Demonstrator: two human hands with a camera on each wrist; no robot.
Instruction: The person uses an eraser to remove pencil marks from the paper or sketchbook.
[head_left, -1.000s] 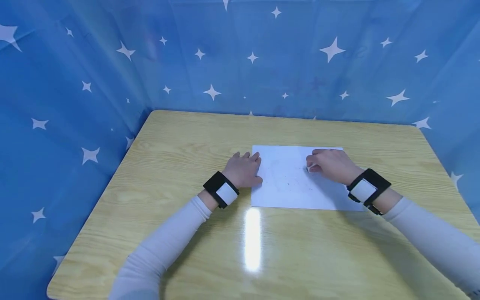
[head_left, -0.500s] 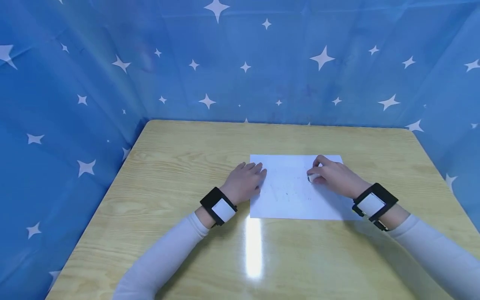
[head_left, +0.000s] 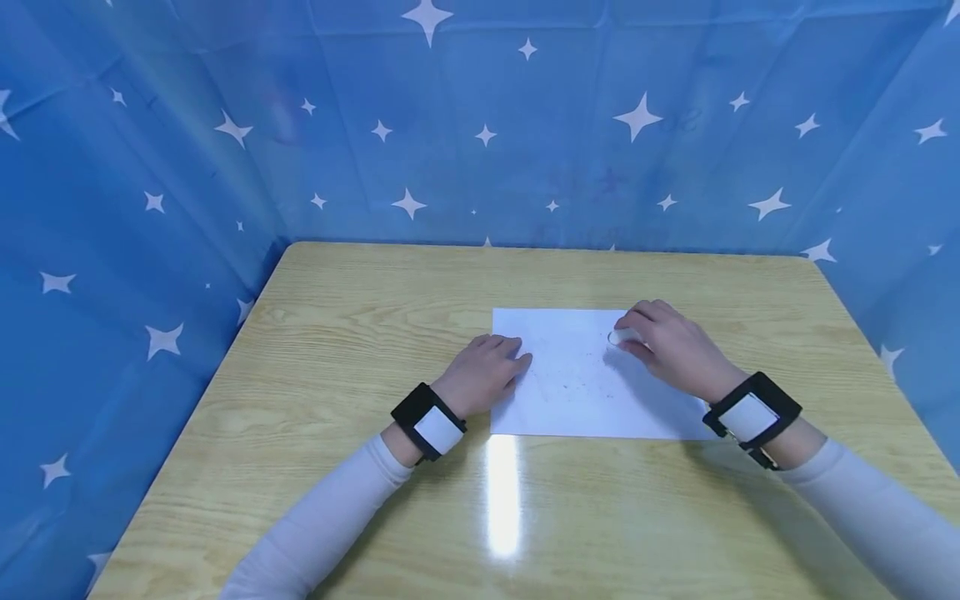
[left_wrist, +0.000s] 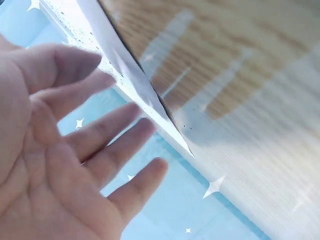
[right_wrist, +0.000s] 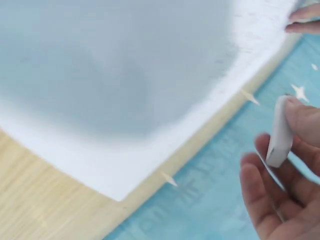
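Observation:
A white sheet of paper (head_left: 555, 412) lies on the wooden table, with small dark specks scattered over its middle. My right hand (head_left: 678, 346) pinches a white block-shaped eraser (right_wrist: 281, 132) between thumb and fingers. In the right wrist view the eraser is held above the paper, one end smudged dark. My left hand (head_left: 480, 373) is over the paper's left edge, its fingers spread and fairly straight. The left wrist view shows that hand's palm (left_wrist: 60, 165) with nothing in it, the fingertips near the paper's edge; contact with the sheet cannot be told.
The wooden table (head_left: 360, 325) extends around the paper on all sides. A blue curtain (head_left: 450, 167) with white stars hangs behind the table and along its left and right sides. A bright light reflection (head_left: 502, 500) shows on the tabletop in front of the sheet.
The head view has tilted upward slightly. My right hand has turned and appears to lift the eraser off the paper. The left hand's fingers have shifted at the paper's left edge.

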